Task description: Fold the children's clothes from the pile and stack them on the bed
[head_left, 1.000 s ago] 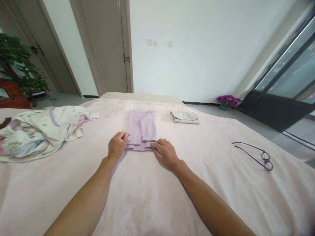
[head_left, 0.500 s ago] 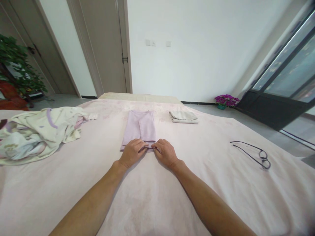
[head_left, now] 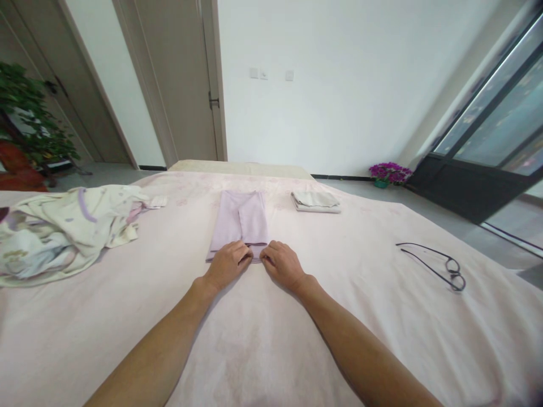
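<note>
Left hand [head_left: 230, 262] shifted rightward on lilac garment [head_left: 237, 217], clothing heap's [head_left: 99, 217] tag [head_left: 158, 202] unreadable

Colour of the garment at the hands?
Pale lilac; the garment shows best in the current head view.

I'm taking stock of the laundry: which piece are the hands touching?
The lilac garment, with the left hand and right hand at its near edge; the folded pale cloth and the rumpled cream pile lie untouched.

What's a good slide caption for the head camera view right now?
Both hands at the near edge of a folded lilac garment, rumpled cloth to the left, dark eyeglasses to the right.
</note>
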Action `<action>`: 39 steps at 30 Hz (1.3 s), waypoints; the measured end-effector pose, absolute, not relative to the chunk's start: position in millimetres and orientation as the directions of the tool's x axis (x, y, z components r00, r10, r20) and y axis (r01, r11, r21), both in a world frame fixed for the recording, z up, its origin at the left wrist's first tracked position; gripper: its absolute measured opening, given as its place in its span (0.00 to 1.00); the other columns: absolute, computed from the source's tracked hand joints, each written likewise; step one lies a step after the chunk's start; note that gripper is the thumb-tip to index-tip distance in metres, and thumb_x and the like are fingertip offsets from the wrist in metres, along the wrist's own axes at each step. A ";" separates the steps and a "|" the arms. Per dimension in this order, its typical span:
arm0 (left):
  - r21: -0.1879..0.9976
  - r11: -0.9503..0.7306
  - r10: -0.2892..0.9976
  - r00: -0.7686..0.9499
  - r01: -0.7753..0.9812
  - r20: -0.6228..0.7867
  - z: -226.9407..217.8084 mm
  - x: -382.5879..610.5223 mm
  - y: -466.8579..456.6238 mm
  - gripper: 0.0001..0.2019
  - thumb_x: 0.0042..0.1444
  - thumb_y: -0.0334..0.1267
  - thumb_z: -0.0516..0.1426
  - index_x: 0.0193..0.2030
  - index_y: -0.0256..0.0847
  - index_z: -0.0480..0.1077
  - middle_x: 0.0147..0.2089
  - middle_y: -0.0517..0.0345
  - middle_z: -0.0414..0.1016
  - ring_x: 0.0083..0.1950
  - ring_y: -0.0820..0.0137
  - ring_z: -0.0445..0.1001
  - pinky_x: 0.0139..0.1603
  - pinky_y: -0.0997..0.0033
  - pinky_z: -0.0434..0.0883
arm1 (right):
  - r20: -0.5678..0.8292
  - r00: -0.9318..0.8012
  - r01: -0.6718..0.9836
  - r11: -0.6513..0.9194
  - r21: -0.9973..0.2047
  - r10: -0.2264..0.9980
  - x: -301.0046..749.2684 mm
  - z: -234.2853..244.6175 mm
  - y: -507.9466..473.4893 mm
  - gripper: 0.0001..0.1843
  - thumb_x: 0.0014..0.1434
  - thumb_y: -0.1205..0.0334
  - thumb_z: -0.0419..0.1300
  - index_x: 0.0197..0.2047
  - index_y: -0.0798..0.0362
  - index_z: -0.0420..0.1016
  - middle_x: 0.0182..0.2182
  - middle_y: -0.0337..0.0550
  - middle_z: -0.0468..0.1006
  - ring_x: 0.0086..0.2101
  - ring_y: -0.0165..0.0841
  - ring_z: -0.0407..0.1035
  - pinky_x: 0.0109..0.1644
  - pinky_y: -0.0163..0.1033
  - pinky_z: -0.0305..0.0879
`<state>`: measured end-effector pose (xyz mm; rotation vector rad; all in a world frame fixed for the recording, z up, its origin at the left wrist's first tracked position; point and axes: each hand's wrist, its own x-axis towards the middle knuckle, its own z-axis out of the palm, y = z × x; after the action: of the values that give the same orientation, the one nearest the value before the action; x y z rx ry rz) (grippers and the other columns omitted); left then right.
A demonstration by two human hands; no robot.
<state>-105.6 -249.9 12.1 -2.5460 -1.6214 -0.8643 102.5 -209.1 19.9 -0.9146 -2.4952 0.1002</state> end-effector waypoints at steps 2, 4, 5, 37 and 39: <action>0.282 -0.475 0.838 0.331 0.833 0.434 11.7 -107.7 -250.5 0.03 0.62 0.36 0.56 0.39 0.43 0.72 0.39 0.57 0.74 0.44 0.65 0.72 0.47 0.66 0.68 | 0.409 -0.667 0.592 0.776 -0.217 0.623 102.8 19.0 -209.6 0.04 0.63 0.66 0.57 0.37 0.51 0.74 0.34 0.41 0.71 0.37 0.33 0.64 0.42 0.37 0.55; 0.278 -0.481 0.838 0.342 0.832 0.425 11.9 -108.8 -251.1 0.03 0.61 0.37 0.57 0.40 0.43 0.72 0.40 0.56 0.74 0.44 0.65 0.72 0.48 0.65 0.68 | 0.407 -0.663 0.602 0.771 -0.210 0.629 102.8 18.3 -209.9 0.04 0.63 0.65 0.58 0.37 0.51 0.74 0.35 0.41 0.72 0.37 0.33 0.64 0.43 0.37 0.55; 0.278 -0.480 0.839 0.343 0.832 0.422 12.3 -108.7 -251.3 0.04 0.61 0.36 0.57 0.40 0.43 0.72 0.40 0.56 0.75 0.44 0.65 0.72 0.48 0.65 0.68 | 0.406 -0.659 0.607 0.766 -0.210 0.633 102.7 18.1 -210.0 0.05 0.64 0.64 0.57 0.37 0.51 0.74 0.35 0.41 0.72 0.37 0.32 0.64 0.43 0.37 0.55; 0.358 -0.253 0.839 0.019 0.899 0.544 12.7 -116.8 -242.3 0.14 0.67 0.38 0.46 0.43 0.44 0.73 0.43 0.53 0.78 0.47 0.63 0.74 0.52 0.60 0.68 | 0.470 -0.519 0.649 0.687 -0.326 0.714 106.5 15.6 -206.8 0.18 0.65 0.62 0.53 0.58 0.50 0.69 0.51 0.49 0.74 0.48 0.38 0.67 0.54 0.44 0.63; 0.386 -0.109 0.825 -0.133 0.916 0.550 14.3 -128.6 -241.1 0.12 0.65 0.37 0.49 0.46 0.45 0.73 0.47 0.52 0.77 0.50 0.61 0.74 0.53 0.59 0.68 | 0.472 -0.504 0.667 0.673 -0.320 0.723 107.0 15.5 -205.7 0.20 0.65 0.63 0.53 0.60 0.50 0.68 0.54 0.50 0.72 0.52 0.39 0.66 0.56 0.46 0.62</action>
<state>-128.6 -241.1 14.3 -1.9780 -2.0053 -1.0687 107.0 -205.7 15.5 -1.0680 -2.3049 0.1278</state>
